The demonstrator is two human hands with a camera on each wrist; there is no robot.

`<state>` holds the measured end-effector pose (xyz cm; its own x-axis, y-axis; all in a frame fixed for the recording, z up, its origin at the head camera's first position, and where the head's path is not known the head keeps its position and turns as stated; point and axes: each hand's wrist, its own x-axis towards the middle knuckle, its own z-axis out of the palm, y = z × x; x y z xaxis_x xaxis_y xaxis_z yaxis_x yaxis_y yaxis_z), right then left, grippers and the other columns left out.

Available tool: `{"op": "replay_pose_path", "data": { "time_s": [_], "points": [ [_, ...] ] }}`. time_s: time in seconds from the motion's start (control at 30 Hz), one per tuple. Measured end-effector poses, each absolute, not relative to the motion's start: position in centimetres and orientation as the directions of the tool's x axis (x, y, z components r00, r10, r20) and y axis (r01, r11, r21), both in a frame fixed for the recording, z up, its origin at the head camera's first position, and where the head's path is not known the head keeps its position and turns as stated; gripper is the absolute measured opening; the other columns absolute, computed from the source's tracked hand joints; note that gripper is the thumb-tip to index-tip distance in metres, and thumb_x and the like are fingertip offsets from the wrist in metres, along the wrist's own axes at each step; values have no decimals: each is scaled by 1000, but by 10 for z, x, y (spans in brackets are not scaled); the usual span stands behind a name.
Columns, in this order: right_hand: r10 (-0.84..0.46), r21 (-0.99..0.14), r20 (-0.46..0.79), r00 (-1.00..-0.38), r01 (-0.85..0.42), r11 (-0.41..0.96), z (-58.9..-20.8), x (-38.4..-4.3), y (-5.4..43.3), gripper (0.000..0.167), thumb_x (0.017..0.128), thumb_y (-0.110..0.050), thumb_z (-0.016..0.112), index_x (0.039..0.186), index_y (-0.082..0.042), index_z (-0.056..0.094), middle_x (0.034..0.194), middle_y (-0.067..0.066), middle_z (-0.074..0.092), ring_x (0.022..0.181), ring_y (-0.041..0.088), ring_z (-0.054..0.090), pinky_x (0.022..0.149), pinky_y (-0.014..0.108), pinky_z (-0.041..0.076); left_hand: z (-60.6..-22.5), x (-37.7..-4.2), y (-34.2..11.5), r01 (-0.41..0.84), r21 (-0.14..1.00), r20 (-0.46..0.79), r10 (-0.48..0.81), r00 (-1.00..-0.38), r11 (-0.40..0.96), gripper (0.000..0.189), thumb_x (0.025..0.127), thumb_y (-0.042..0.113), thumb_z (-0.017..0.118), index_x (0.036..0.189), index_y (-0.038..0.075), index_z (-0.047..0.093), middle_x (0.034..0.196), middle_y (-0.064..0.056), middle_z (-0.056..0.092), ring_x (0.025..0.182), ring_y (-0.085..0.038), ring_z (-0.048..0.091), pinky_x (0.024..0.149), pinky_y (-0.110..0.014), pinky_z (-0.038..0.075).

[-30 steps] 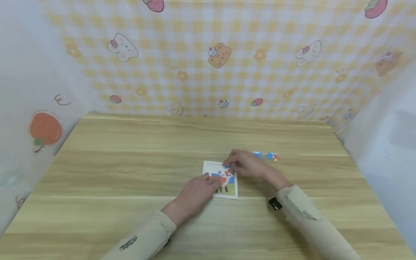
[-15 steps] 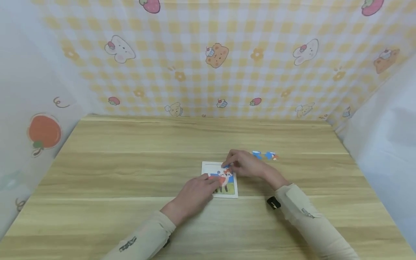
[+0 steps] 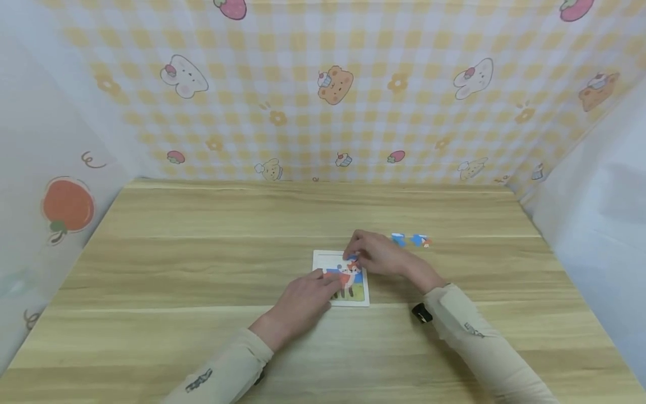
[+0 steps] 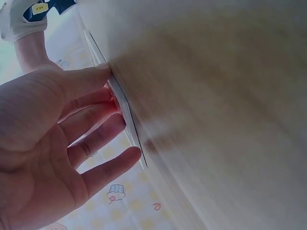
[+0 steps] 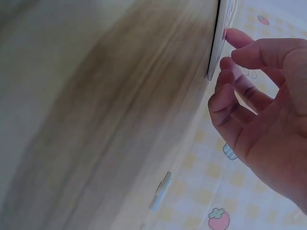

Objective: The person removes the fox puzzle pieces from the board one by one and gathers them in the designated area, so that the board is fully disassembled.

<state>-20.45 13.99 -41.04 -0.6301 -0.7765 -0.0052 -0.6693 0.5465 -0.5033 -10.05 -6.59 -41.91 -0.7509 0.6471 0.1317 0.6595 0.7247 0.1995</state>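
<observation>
White-framed puzzle (image 3: 353, 284) lies under the left hand (image 3: 305, 297), its fingers loosely extended; the right hand (image 3: 381, 253) bends its fingers at the puzzle's far right corner, grip unclear.

A table (image 3: 202, 241) with a pale wood-grain top stands against a yellow-and-white checked backdrop (image 3: 308, 126) printed with cartoon animals, strawberries, cupcakes and flowers. The white left wall (image 3: 30, 123) bears a large orange-red fruit; the right wall (image 3: 600, 219) is whitish, under soft light.
</observation>
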Motion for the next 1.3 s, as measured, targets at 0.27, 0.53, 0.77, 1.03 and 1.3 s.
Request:
{"op": "replay_pose_path", "data": {
  "time_s": [0.27, 0.53, 0.77, 1.03, 1.3],
  "points": [
    [-772, -386, -34, -634, -704, 596, -409, -201, 129, 26, 80, 5, 60, 94, -16, 64, 97, -2, 51, 79, 12, 50, 68, 23, 45, -420, -100, -66, 648, 224, 139, 635, -760, 728, 30, 78, 11, 73, 106, 15, 62, 114, 2, 63, 77, -13, 46, 50, -18, 37],
    [-732, -390, -78, -677, -655, 647, -411, -202, 127, 19, 84, -3, 61, 98, -15, 63, 92, -6, 54, 85, 13, 48, 74, 28, 43, -420, -101, -66, 637, 247, 113, 631, -767, 730, 30, 79, 10, 71, 108, 14, 62, 112, 2, 62, 79, -13, 46, 51, -19, 38],
    [-716, -592, -59, -695, -553, 586, -416, -208, 134, 21, 83, 4, 57, 102, -6, 61, 92, 0, 62, 85, 14, 57, 76, 29, 49, -419, -101, -67, 639, 267, 129, 630, -766, 722, 30, 79, 9, 70, 107, 14, 62, 108, 2, 63, 78, -13, 46, 51, -19, 38],
    [-645, -687, -57, -762, -439, 579, -417, -209, 146, 17, 87, 3, 53, 98, -4, 63, 96, 4, 61, 90, 19, 58, 77, 32, 50, -421, -102, -68, 637, 267, 120, 631, -766, 723, 33, 79, 10, 70, 109, 15, 59, 114, 2, 62, 78, -13, 46, 51, -20, 38],
    [-628, -704, -76, -775, -404, 584, -414, -206, 151, 21, 88, 2, 50, 94, -6, 69, 101, 6, 60, 95, 22, 56, 80, 37, 49, -422, -104, -67, 632, 265, 107, 629, -770, 728, 34, 80, 11, 70, 112, 15, 58, 117, 2, 61, 79, -14, 46, 51, -20, 38]
  ]
}}
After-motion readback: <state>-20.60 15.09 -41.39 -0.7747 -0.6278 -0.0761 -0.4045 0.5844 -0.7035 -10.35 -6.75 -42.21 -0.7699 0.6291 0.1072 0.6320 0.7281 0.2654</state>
